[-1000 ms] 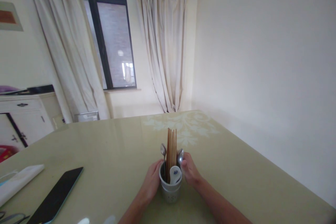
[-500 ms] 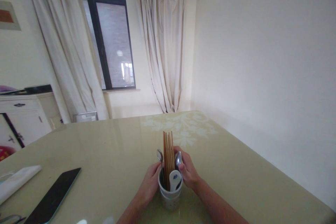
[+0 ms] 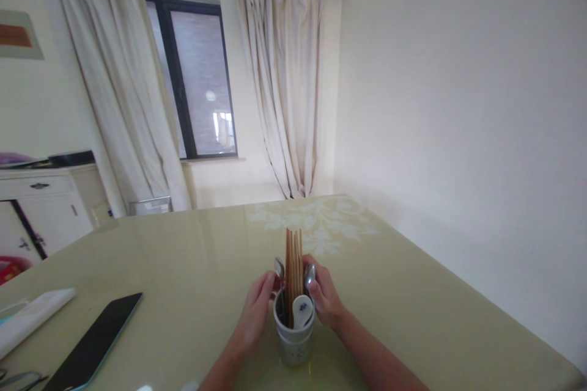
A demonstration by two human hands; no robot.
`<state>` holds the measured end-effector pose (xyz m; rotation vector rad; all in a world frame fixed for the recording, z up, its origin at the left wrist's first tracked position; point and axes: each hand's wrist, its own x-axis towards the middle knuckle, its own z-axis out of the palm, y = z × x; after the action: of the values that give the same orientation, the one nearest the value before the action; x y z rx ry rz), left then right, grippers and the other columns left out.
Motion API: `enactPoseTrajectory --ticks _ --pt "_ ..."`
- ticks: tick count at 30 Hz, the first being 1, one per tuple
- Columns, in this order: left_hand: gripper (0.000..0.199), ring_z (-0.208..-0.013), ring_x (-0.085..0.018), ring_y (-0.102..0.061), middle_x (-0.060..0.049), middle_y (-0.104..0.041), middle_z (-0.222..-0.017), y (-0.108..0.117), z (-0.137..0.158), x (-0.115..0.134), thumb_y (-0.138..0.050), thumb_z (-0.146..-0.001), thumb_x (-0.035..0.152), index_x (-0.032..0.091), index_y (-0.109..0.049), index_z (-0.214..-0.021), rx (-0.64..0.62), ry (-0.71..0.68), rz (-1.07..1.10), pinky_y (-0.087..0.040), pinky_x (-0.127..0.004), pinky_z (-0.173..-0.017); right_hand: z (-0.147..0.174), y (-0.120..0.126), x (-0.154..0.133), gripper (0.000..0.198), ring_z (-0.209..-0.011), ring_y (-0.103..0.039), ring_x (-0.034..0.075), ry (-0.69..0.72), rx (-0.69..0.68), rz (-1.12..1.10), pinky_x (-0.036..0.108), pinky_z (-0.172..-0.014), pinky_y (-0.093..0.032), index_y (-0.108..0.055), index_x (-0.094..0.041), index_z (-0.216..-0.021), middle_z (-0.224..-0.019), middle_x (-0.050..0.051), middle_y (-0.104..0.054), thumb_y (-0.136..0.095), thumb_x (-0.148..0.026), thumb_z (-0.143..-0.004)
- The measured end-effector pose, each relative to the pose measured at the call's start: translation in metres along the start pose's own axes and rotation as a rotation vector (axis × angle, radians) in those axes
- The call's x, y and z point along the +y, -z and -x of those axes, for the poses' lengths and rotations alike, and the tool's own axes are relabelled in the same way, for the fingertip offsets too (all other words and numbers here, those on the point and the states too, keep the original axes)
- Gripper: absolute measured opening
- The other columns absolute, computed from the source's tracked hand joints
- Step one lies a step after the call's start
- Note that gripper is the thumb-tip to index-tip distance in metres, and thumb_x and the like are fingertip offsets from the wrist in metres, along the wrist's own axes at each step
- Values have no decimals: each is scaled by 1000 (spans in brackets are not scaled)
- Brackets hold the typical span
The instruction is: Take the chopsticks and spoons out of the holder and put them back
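Note:
A pale ceramic cup point(image 3: 294, 348) stands upright on the table in front of me. It holds several wooden chopsticks point(image 3: 294, 256), a white soup spoon point(image 3: 302, 310) with a blue mark, and metal spoons on both sides. My left hand point(image 3: 255, 305) is at the cup's left rim, its fingertips closed on the left metal spoon point(image 3: 279, 267). On the other side, my right hand point(image 3: 326, 296) pinches the right metal spoon point(image 3: 310, 275) between thumb and fingers. The lower ends of both metal spoons are hidden.
A glossy, pale green table point(image 3: 192, 263) stretches ahead to a wall and curtains point(image 3: 293, 85). To the left lie a dark flat tablet-like slab point(image 3: 94, 342), a white flat packet point(image 3: 36, 321) and part of some scissors-like handles point(image 3: 25, 379). A white cabinet point(image 3: 50, 208) stands beyond.
My left hand has risen slightly from the cup's side to the left metal spoon, which has turned a little. My right hand stays at its spoon. The view has shifted slightly.

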<state>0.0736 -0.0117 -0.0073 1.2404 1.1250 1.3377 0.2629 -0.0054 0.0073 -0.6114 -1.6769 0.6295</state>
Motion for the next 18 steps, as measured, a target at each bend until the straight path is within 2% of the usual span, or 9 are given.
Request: enactPoseTrajectory --ticks 2,4,8,12,15,18 --pt "70 -99 -31 -74 -14 -82 -102 3 -5 12 -56 -86 83 17 -79 -98 29 -49 46 -57 -44 -90 -1 0 1 71 -68 -53 20 18 -9 13 32 -65 -48 -64 -19 -102 -78 3 -60 -37 -85 -97" --pt "68 -105 -30 -75 -14 -82 -109 3 -10 34 -52 -93 78 17 -77 -107 25 -114 90 -57 -43 -93 -1 0 2 69 -68 -55 21 22 -22 -1 32 -65 -48 -65 -19 -102 -79 4 -61 -37 -82 -99" --pt "65 -118 -31 -73 -16 -79 -123 -9 -22 88 -60 -91 73 18 -72 -124 -72 -144 -15 -51 -47 -107 0 -1 3 67 -72 -61 23 -6 -51 -49 34 -69 -50 -63 -20 -105 -82 6 -66 -34 -80 -101" --pt "59 -111 -30 -75 -15 -83 -112 -27 -35 123 -78 -81 63 19 -71 -119 -208 -112 -129 -53 -44 -103 0 -1 3 64 -69 -57 21 -8 -19 35 32 -67 -46 -60 -20 -101 -77 3 -63 -35 -79 -101" --pt "54 -102 -29 -77 -13 -84 -98 -31 -40 133 -84 -75 57 19 -72 -112 -337 -66 -151 -56 -43 -96 0 1 6 64 -69 -57 21 -5 -17 38 32 -68 -45 -60 -20 -102 -77 2 -62 -37 -80 -101" --pt "44 -94 -28 -76 -10 -84 -94 -30 -38 137 -87 -70 56 19 -78 -93 -382 -87 -190 -57 -39 -90 2 2 12 65 -68 -56 20 -3 -12 83 32 -67 -44 -62 -20 -105 -76 1 -61 -37 -79 -101"
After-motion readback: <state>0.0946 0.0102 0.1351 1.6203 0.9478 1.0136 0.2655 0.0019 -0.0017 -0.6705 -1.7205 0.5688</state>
